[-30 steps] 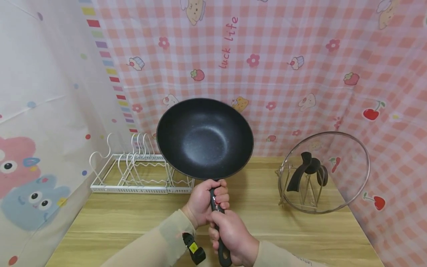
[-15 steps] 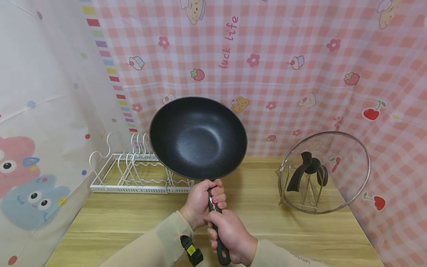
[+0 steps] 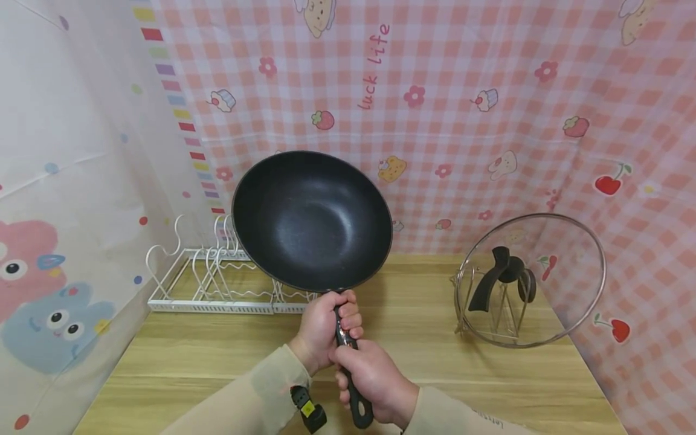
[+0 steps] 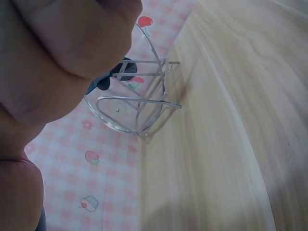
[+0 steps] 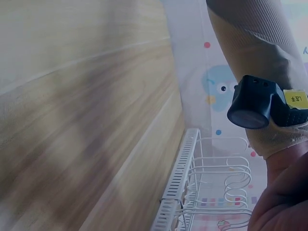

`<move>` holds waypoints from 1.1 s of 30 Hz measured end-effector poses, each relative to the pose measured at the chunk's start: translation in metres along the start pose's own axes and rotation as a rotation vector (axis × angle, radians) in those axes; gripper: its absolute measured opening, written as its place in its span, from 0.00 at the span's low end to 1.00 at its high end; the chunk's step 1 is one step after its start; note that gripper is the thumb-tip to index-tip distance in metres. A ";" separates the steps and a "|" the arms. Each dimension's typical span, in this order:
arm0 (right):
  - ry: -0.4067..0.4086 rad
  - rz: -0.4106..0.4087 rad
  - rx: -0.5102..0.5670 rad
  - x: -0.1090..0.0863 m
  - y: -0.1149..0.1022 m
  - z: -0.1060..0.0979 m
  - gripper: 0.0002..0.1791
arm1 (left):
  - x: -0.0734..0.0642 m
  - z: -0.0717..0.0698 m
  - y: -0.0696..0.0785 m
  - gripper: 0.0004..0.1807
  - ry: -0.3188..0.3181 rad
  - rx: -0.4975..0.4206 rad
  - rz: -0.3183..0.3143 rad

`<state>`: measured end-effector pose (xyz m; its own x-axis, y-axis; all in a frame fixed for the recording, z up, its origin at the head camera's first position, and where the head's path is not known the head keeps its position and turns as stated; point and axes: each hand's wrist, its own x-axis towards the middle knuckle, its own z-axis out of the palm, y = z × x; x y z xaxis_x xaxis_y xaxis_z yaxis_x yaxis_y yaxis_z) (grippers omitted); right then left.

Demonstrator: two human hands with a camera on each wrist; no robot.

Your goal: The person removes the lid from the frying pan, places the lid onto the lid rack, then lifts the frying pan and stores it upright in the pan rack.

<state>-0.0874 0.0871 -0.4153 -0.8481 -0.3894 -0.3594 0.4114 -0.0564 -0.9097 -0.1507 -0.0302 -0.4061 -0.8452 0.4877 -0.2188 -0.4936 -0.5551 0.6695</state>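
Observation:
A black wok (image 3: 310, 223) is held up over the wooden table in the head view, its hollow side facing me. My left hand (image 3: 322, 329) grips the upper end of its black handle, just below the pan. Lower on the same handle, my right hand (image 3: 375, 377) curls round it, and the handle's holed end shows below the fingers. In the left wrist view the curled fingers of the left hand (image 4: 62, 62) fill the upper left. Only part of a hand (image 5: 284, 202) shows at the lower right of the right wrist view.
A white wire dish rack (image 3: 212, 307) stands at the back left, partly behind the wok. On the right a glass lid (image 3: 589, 302) with a black knob leans in a small metal stand (image 3: 513, 329). Checked cloth (image 3: 462, 72) hangs behind the wooden table (image 3: 435, 338).
Both hands have carried the wok to the left and slightly up, and its handle has tilted a little more. The rack and lid have stayed put.

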 end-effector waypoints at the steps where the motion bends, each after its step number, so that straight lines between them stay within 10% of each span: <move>1: 0.003 0.000 -0.008 0.000 0.000 0.000 0.04 | 0.000 0.000 0.000 0.11 0.001 0.006 0.005; 33: 0.017 -0.137 -0.322 0.011 0.005 0.008 0.07 | -0.006 -0.010 0.005 0.10 0.190 0.159 0.154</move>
<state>-0.0923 0.0753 -0.4226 -0.8946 -0.3829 -0.2305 0.1692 0.1872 -0.9676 -0.1497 -0.0426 -0.4088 -0.9385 0.2621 -0.2247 -0.3304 -0.4927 0.8051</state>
